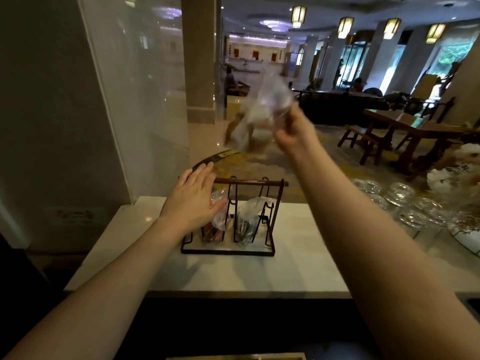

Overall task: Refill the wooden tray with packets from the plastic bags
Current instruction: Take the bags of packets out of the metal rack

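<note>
My right hand [294,131] is raised above the counter and grips a clear plastic bag [262,110], blurred by motion, with pale packets inside. Below it stands a black wire rack [228,252] with a wooden top bar [249,181]. Two more plastic bags sit in the rack: one with reddish packets [217,227] on the left and one with dark packets [248,222] in the middle. My left hand [192,201] is flat with its fingers apart, resting against the rack's left side and touching the left bag. A strip of a wooden tray's rim [233,356] shows at the bottom edge.
The rack stands on a white stone counter [298,268]. Several upturned glass dishes [400,196] and white flowers [454,172] are at the right. A glass panel [135,100] rises at the left. Beyond the counter is a lobby with wooden tables and benches.
</note>
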### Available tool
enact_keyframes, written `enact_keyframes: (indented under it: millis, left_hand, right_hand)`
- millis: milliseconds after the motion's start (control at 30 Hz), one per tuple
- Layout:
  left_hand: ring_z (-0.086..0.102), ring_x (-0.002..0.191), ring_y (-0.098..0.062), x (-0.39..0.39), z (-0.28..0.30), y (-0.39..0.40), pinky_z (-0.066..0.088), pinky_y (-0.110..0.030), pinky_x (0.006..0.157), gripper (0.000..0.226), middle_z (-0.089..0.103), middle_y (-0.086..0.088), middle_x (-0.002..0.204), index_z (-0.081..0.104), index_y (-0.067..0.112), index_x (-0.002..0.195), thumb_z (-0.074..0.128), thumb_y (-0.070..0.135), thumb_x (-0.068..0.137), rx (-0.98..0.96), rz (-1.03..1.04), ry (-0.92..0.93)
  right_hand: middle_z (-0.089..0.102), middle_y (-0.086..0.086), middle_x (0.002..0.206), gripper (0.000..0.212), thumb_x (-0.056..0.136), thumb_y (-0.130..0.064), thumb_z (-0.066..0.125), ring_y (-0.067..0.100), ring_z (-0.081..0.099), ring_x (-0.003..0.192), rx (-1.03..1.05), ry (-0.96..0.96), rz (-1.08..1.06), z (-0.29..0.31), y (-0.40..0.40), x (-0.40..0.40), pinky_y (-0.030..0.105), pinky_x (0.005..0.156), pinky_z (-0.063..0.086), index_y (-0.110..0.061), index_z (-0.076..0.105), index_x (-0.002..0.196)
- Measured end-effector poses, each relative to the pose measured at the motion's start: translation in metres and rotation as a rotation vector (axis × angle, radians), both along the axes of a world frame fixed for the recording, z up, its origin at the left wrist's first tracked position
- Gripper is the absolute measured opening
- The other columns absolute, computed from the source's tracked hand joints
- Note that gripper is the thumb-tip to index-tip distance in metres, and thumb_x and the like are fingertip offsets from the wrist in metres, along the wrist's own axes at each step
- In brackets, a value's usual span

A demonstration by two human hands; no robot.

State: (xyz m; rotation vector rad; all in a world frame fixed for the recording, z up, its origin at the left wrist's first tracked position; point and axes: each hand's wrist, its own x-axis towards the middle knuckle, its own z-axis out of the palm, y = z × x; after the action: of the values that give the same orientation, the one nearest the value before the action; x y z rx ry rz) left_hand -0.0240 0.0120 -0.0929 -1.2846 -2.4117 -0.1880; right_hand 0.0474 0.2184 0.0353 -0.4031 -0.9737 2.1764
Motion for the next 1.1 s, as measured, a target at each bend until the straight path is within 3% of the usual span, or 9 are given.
enact_keyframes:
  millis: [67, 167, 267, 367, 433, 567, 700, 933, 1100]
  left_hand:
    - [0.002, 0.147, -0.016, 0.001, 0.001, -0.001, 0.001, -0.037, 0.119, 0.074, 0.006, -0.002, 0.160, 0.020, 0.015, 0.147, 0.024, 0.062, 0.090, -0.018, 0.001, -0.029]
    - [0.004, 0.147, -0.016, -0.001, -0.001, -0.003, 0.004, -0.038, 0.119, 0.077, 0.008, -0.003, 0.160, 0.021, 0.015, 0.146, 0.017, 0.065, 0.089, -0.002, -0.023, -0.018]
    - [0.003, 0.147, -0.012, -0.007, 0.002, -0.005, 0.003, -0.037, 0.120, 0.087, 0.007, 0.001, 0.160, 0.018, 0.018, 0.148, -0.001, 0.067, 0.080, -0.012, -0.048, -0.090]
    - [0.010, 0.146, -0.012, -0.003, 0.012, -0.007, 0.006, -0.039, 0.120, 0.085, 0.020, 0.001, 0.158, 0.028, 0.025, 0.145, -0.005, 0.066, 0.079, 0.095, -0.105, -0.335]
    - [0.033, 0.139, -0.017, 0.012, 0.017, -0.014, 0.024, -0.040, 0.115, 0.065, 0.043, -0.001, 0.147, 0.045, 0.030, 0.134, 0.009, 0.062, 0.090, 0.434, -0.153, -0.584]
    - [0.059, 0.102, -0.003, 0.057, 0.026, -0.028, 0.046, -0.009, 0.076, 0.066, 0.064, 0.005, 0.113, 0.058, 0.023, 0.120, 0.021, 0.065, 0.087, 0.874, -0.238, -1.051]
    - [0.063, 0.099, -0.016, 0.076, 0.017, -0.028, 0.053, -0.037, 0.082, 0.051, 0.064, 0.003, 0.109, 0.053, 0.024, 0.118, 0.049, 0.059, 0.082, 0.890, -0.149, -1.224]
    - [0.066, 0.074, -0.021, 0.051, 0.000, -0.055, 0.050, -0.030, 0.059, 0.028, 0.067, -0.005, 0.079, 0.063, 0.015, 0.086, 0.044, 0.032, 0.096, 0.811, 0.080, -0.953]
    - [0.057, 0.072, -0.014, 0.032, -0.010, -0.065, 0.041, -0.020, 0.056, 0.019, 0.057, 0.005, 0.088, 0.062, 0.017, 0.093, 0.046, 0.027, 0.095, 0.469, 0.074, -0.297]
  right_hand:
    - [0.059, 0.019, 0.130, 0.046, 0.085, -0.012, 0.062, 0.033, 0.058, 0.118, 0.062, 0.100, -0.003, 0.036, 0.005, 0.009, 0.048, 0.100, 0.047, -0.004, 0.052, 0.129]
    - [0.070, 0.009, 0.086, 0.021, 0.094, -0.018, 0.055, 0.021, 0.069, 0.076, 0.318, 0.072, -0.073, 0.065, -0.014, 0.029, 0.034, 0.068, 0.056, -0.005, 0.062, 0.109]
    - [0.060, -0.005, 0.052, 0.022, 0.097, -0.021, 0.051, 0.010, 0.057, 0.046, 0.508, -0.010, -0.079, 0.050, -0.044, 0.042, 0.027, 0.050, 0.050, -0.012, 0.061, 0.080]
    - [0.056, 0.004, 0.061, 0.027, 0.094, -0.025, 0.055, 0.018, 0.052, 0.057, 0.727, -0.210, -0.127, 0.008, -0.063, 0.043, 0.037, 0.057, 0.046, -0.008, 0.064, 0.075]
    - [0.057, 0.007, 0.066, 0.028, 0.093, -0.029, 0.057, 0.022, 0.052, 0.062, 0.733, -0.287, -0.109, -0.020, -0.070, 0.045, 0.042, 0.061, 0.047, -0.008, 0.066, 0.077]
    - [0.066, 0.009, 0.073, 0.025, 0.092, -0.029, 0.056, 0.026, 0.061, 0.068, 0.720, -0.410, -0.136, -0.067, -0.084, 0.045, 0.049, 0.071, 0.055, -0.014, 0.068, 0.076]
    - [0.063, -0.001, 0.070, 0.021, 0.093, -0.027, 0.055, 0.015, 0.058, 0.065, 0.685, -0.446, -0.099, -0.095, -0.114, 0.046, 0.034, 0.065, 0.050, -0.014, 0.068, 0.082]
    - [0.066, 0.003, 0.084, 0.028, 0.098, -0.029, 0.046, 0.017, 0.065, 0.078, 0.673, -0.409, 0.133, -0.119, -0.128, 0.058, 0.034, 0.071, 0.058, -0.009, 0.066, 0.101]
    - [0.069, -0.001, 0.102, 0.018, 0.094, -0.015, 0.054, 0.007, 0.061, 0.086, 1.288, -0.569, -0.072, -0.129, -0.117, 0.058, 0.014, 0.075, 0.048, -0.014, 0.066, 0.107]
